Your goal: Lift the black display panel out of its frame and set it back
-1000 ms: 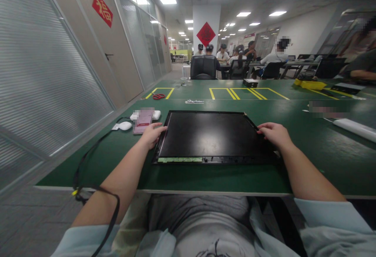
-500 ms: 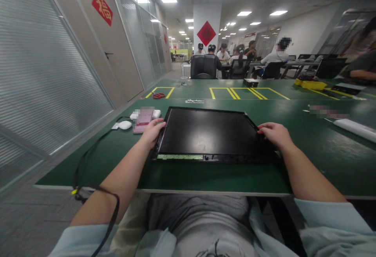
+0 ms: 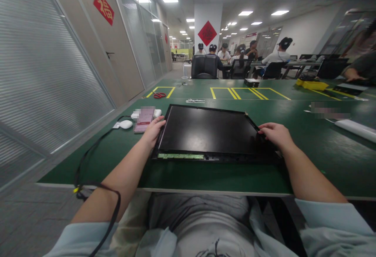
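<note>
A black display panel (image 3: 202,129) in a thin black frame sits in front of me over the green table (image 3: 211,178). Along its near edge, on the left, runs a narrow green circuit-board strip (image 3: 180,156). My left hand (image 3: 154,131) grips the panel's left side, thumb and fingers at the frame. At the right side, my right hand (image 3: 274,133) pinches the frame edge near its far half. Fingertips under the frame are hidden on both sides. The panel's far side looks slightly raised.
Left of the panel lie a phone (image 3: 144,120) and a white rounded device (image 3: 126,124) on a black cable (image 3: 88,151). Beyond are red-handled scissors (image 3: 159,95) and small white pieces (image 3: 195,100). A white tube-like object (image 3: 357,129) and yellow tray (image 3: 311,84) are right.
The panel's far left corner has risen slightly, and the light reflection on its surface has shifted. Both hands keep their hold. At far right, another person's hand has moved.
</note>
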### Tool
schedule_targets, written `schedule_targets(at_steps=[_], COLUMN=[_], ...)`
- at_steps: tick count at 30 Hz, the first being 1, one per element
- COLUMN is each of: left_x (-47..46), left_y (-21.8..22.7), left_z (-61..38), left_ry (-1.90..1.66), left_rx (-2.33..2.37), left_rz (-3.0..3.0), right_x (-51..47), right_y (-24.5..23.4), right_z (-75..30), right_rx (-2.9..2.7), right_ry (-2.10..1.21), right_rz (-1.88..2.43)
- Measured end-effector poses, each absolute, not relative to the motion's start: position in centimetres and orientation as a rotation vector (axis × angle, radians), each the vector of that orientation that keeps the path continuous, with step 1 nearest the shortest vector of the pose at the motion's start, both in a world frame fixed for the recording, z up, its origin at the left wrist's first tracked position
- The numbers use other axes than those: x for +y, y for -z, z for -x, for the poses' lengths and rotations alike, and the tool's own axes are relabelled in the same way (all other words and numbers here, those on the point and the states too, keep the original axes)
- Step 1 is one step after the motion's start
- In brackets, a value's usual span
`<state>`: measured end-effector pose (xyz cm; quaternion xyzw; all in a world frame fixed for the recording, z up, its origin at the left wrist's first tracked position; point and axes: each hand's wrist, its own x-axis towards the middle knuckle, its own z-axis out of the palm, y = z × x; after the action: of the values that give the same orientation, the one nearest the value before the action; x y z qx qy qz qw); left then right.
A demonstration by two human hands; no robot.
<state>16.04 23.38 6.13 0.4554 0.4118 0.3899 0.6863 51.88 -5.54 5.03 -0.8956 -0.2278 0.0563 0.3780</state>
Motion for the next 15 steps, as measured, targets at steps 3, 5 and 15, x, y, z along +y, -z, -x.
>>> schedule_targets(at_steps=[3, 5, 15], left_x=[23.22, 23.03, 22.65], left_y=[-6.19, -6.29, -6.68], left_z=[-16.07, -16.04, -16.03], left_ry=[-0.849, -0.842, -0.865], left_rx=[0.907, 0.899, 0.870], left_rz=[-0.997, -1.004, -0.969], right_x=[-5.55, -5.56, -5.41], right_y=[-4.93, -4.81, -4.90], right_z=[-51.95, -52.08, -51.79], right_rx=[-0.591, -0.601, -0.576], right_ry=[-0.144, -0.152, -0.190], right_rz=[2.298, 2.294, 2.267])
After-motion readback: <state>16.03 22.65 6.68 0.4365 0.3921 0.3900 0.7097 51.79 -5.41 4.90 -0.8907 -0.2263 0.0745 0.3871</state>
